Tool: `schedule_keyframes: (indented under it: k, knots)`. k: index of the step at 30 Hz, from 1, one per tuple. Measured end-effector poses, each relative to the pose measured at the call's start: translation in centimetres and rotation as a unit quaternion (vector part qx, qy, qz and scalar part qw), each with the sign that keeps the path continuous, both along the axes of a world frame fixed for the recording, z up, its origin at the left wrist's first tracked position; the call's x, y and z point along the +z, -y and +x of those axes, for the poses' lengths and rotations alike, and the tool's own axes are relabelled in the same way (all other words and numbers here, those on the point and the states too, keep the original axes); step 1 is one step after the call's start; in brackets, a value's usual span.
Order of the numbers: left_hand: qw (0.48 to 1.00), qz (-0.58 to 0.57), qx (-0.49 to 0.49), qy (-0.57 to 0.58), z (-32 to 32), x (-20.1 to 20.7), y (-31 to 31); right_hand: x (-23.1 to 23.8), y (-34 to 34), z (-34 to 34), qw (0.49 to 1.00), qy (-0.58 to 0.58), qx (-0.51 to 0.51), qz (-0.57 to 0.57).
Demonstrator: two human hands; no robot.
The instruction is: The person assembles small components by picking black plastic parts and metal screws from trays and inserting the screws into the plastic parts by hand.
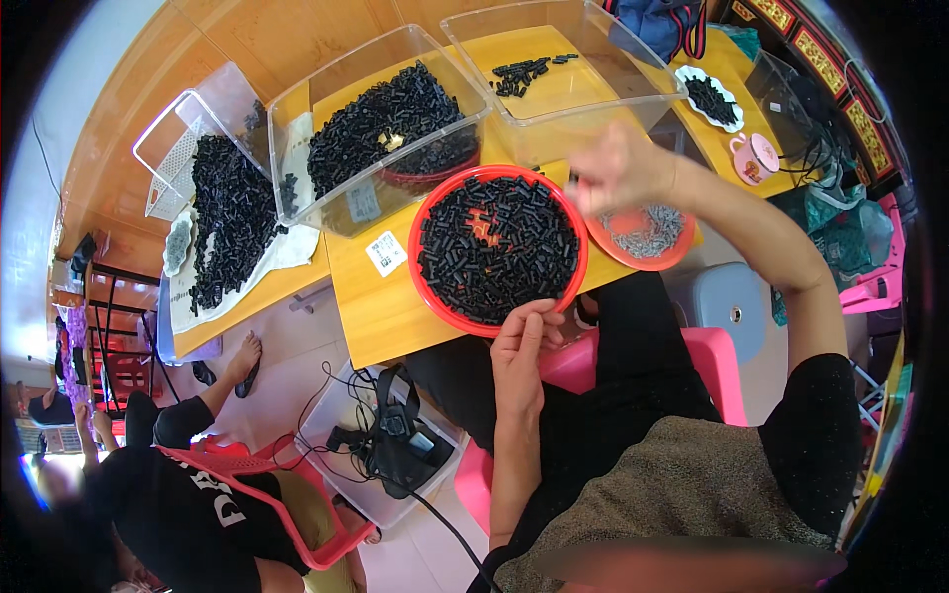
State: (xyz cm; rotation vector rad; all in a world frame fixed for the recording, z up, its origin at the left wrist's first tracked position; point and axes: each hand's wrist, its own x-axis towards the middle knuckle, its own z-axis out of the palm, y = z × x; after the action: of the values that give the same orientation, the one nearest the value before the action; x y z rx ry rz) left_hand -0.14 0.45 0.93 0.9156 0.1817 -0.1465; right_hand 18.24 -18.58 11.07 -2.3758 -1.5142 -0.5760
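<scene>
left hand (524, 346) pinches at red tray (435, 296) rim; right hand (618, 168) raised, blurred.

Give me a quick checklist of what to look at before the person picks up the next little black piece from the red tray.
1. Red tray stocked with black pieces: ok, it is nearly full.
2. Left hand at the tray's near rim: ok, fingers curled at the edge; whether it holds a piece, cannot tell.
3. Right hand free to reach: cannot tell, it is raised above the tray and blurred.
4. Small red dish of grey metal bits within reach: ok, it sits just right of the tray.
5. Tray resting fully on the wooden table: not ok, its near rim overhangs the edge.
</scene>
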Motion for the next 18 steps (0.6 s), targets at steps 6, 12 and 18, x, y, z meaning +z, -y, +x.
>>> schedule_keyframes:
  k: [6, 12, 18]
  knots:
    - [0.998, -0.016, 0.043, -0.039, 0.3, -0.7, -0.3, 1.0, 1.4, 6.4, 0.985, -0.019, -0.145, 0.097]
    - [0.996, -0.043, 0.06, -0.046, 0.4, -0.8, -0.6, -1.2, -4.0, 3.7, 0.972, -0.093, -0.207, 0.057]
    - [0.994, -0.066, 0.064, -0.054, 0.5, -1.1, -0.6, -6.9, -9.4, 1.6, 0.95, -0.245, -0.188, -0.043]
